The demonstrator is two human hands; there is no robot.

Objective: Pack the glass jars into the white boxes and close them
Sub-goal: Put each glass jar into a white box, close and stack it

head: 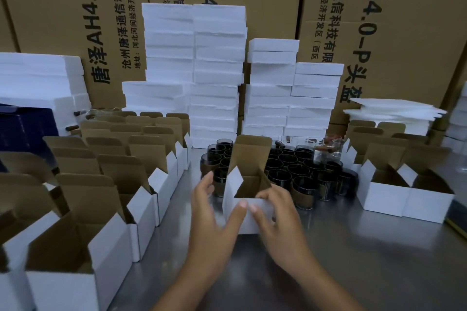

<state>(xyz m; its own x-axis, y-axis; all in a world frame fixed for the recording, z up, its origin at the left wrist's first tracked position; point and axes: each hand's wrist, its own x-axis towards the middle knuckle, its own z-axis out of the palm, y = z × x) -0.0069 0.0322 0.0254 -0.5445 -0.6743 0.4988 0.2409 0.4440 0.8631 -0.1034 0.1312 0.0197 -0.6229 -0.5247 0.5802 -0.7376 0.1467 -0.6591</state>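
one white box [231, 194] held by left hand [214, 217] and right hand [278, 214]

Entry: one white box [249, 184], lid flap standing upright, centre of frame. Left hand [214, 214] and right hand [275, 214] are gripping its sides. Dark glass jars [300, 174] are crowding just behind it at 12 o'clock. Open boxes [141, 199] are standing in rows at 9 o'clock. White foam slabs [217, 70] are towering beyond the jars.
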